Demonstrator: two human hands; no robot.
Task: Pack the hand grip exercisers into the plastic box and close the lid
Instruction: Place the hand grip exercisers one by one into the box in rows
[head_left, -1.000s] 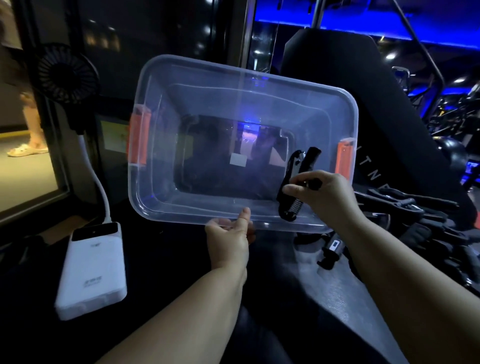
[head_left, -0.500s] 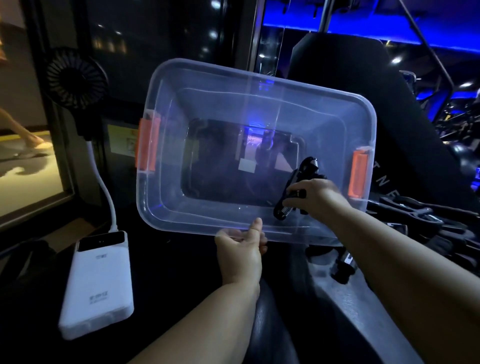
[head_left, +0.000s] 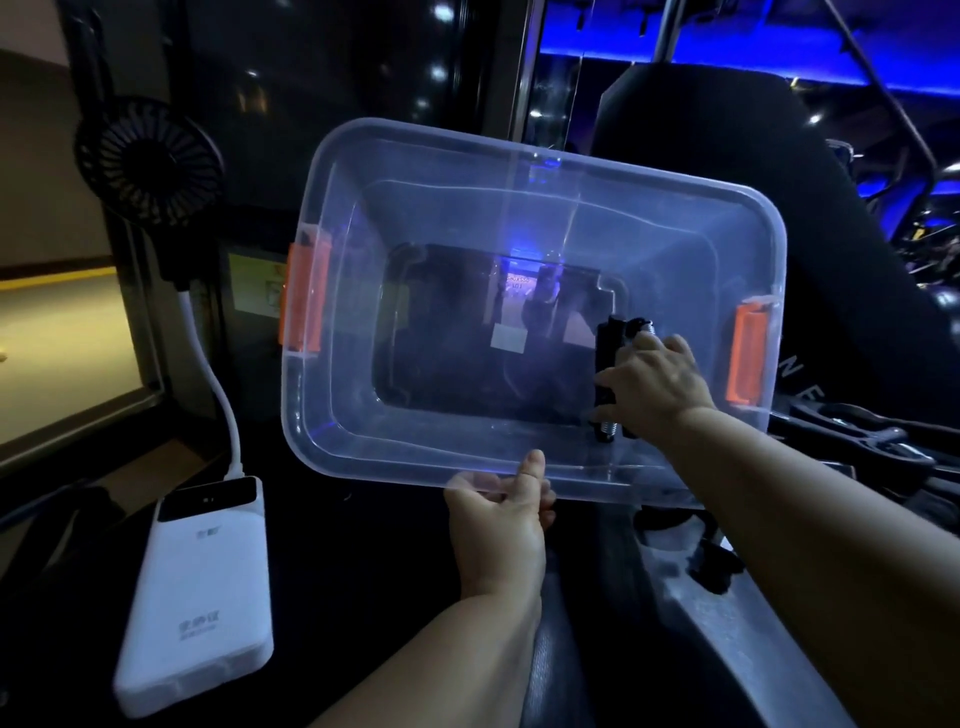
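Left hand (head_left: 498, 512) pinches the near rim of the clear plastic box (head_left: 519, 208), tilted open toward the viewer. Right hand (head_left: 652, 387), inside the box, closes its grip around a black hand grip exerciser (head_left: 607, 364) against the right inner wall.

The right hand (head_left: 655, 387) covers the middle of the black hand grip exerciser (head_left: 607, 364), so only its upper end and its spring at the bottom show. The fingers of the left hand (head_left: 498, 512) are behind the near rim of the plastic box (head_left: 363, 457) and look only dim through it. At the right edge of the frame, a dark heap of more exercisers (head_left: 857, 441) is cut off and too dark to count. The small label (head_left: 517, 283) in the box bottom is too small to read. Both forearms leave the frame at the bottom.
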